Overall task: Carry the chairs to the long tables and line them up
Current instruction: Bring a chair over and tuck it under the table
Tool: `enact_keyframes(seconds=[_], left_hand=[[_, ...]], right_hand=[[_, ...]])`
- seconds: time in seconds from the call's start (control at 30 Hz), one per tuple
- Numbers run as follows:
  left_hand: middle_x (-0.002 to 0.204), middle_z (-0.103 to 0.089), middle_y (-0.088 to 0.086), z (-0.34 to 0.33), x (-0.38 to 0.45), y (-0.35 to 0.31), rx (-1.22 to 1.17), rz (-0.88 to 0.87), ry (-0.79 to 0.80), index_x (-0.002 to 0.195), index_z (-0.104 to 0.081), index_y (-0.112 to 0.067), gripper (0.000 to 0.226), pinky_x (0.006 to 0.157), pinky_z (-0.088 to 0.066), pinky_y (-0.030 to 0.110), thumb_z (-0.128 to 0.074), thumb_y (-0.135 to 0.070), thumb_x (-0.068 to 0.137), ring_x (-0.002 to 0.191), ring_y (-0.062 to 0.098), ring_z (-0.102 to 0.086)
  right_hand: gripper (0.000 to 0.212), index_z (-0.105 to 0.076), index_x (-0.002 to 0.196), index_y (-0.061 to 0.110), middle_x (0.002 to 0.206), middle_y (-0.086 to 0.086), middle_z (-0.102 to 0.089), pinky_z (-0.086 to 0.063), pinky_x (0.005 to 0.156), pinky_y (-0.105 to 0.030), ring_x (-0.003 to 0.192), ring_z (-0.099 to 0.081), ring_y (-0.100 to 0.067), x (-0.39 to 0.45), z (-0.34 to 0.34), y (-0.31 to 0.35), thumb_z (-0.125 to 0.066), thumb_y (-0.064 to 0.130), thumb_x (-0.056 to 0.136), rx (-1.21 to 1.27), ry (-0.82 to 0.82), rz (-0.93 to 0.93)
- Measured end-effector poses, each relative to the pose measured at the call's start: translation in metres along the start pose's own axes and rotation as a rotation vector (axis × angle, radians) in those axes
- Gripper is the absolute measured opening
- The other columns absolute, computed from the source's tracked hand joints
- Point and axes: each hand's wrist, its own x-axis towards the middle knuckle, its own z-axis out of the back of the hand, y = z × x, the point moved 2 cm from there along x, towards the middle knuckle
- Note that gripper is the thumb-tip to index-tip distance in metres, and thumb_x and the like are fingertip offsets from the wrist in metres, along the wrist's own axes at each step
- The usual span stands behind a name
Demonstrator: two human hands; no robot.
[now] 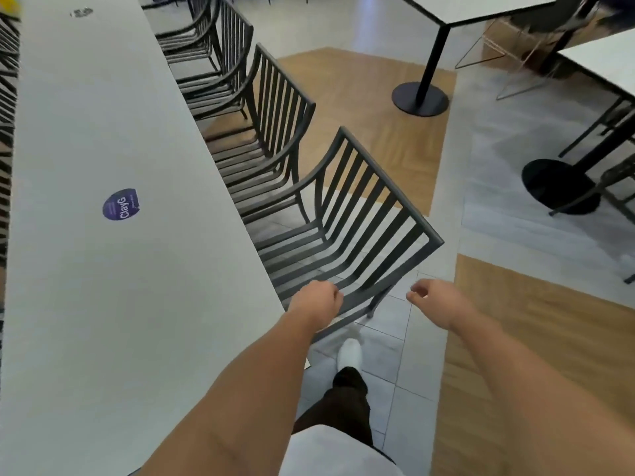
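Note:
A long white table (103,304) runs up the left side. Dark slatted armchairs stand in a row along its right edge. The nearest chair (391,184) sits directly in front of me, its seat tucked toward the table. My left hand (318,300) is at this chair's near armrest with its fingers curled on the bar. My right hand (433,300) hovers to the right of the chair, loosely curled, holding nothing and touching nothing. A second chair (286,75) and a third chair (237,18) follow further up the row.
A round-based pedestal table (420,98) stands at the top right, and another black-based table (556,185) with chairs at the far right. More slatted chairs (7,97) line the table's far side. A purple sticker (121,204) is on the tabletop. My white shoe (349,353) is below the chair.

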Motion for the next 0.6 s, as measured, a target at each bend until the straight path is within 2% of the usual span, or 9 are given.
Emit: enact_keyframes(seconds=[0.13,0.27,0.47,0.6], left_hand=[[0.09,-0.069,0.007,0.018,0.061,-0.024,-0.023,0.028,-0.017,0.105,-0.068,-0.013,0.035,0.079,-0.057,0.04,-0.041,-0.036,0.106,0.081,0.026,-0.065],[0.084,-0.065,0.005,0.043,0.119,-0.045,-0.074,0.07,-0.046,0.095,-0.066,-0.013,0.034,0.074,-0.054,0.04,-0.043,-0.035,0.106,0.08,0.027,-0.064],[0.086,-0.066,0.004,0.068,0.176,-0.071,-0.103,0.138,-0.056,0.094,-0.064,-0.016,0.031,0.068,-0.049,0.035,-0.043,-0.035,0.107,0.077,0.022,-0.063],[0.09,-0.066,0.002,0.074,0.201,-0.077,-0.129,0.199,-0.068,0.105,-0.066,-0.016,0.03,0.071,-0.048,0.032,-0.042,-0.035,0.108,0.079,0.017,-0.062]], right_hand=[[0.032,-0.067,0.121,0.024,0.112,0.0,-0.07,-0.051,0.083,-0.034,0.097,-0.062,-0.02,0.068,0.054,0.018,-0.052,0.045,0.102,-0.097,-0.04,0.097],[0.034,-0.066,0.123,0.023,0.11,0.001,-0.069,-0.054,0.087,-0.037,0.095,-0.063,-0.02,0.129,0.104,0.037,-0.051,0.046,0.103,-0.16,-0.015,0.166],[0.033,-0.066,0.126,0.021,0.114,0.001,-0.07,-0.048,0.084,-0.032,0.095,-0.058,-0.017,0.196,0.158,0.054,-0.052,0.042,0.104,-0.178,-0.008,0.272],[0.033,-0.067,0.123,0.022,0.113,0.001,-0.069,-0.048,0.083,-0.033,0.099,-0.06,-0.019,0.244,0.176,0.06,-0.051,0.044,0.103,-0.194,0.025,0.336]])
